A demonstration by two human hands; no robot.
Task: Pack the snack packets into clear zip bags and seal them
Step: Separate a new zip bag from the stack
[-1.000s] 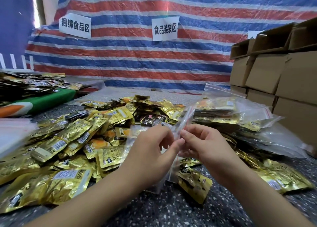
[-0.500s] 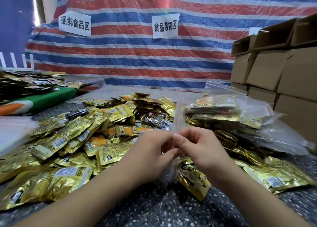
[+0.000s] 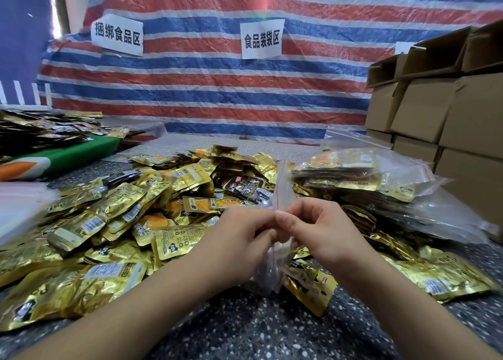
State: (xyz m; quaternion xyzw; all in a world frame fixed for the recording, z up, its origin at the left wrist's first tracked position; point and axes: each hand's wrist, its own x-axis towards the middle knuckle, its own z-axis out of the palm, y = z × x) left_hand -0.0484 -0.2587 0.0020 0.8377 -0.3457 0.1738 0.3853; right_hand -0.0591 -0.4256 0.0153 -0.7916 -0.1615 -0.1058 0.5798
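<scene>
Both forearms reach in from below and meet at centre, where the left hand [image 3: 245,234] and right hand [image 3: 318,229], fingers curled, pinch the red-lined edge of an upright clear zip bag [image 3: 284,191] above the heap of gold packets [image 3: 130,223].

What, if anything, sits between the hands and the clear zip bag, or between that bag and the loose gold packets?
Nothing visible. The left hand and right hand both pinch the clear zip bag at its red-lined edge. The gold packets lie loose on the table just behind and left of it, with open space between.
</scene>
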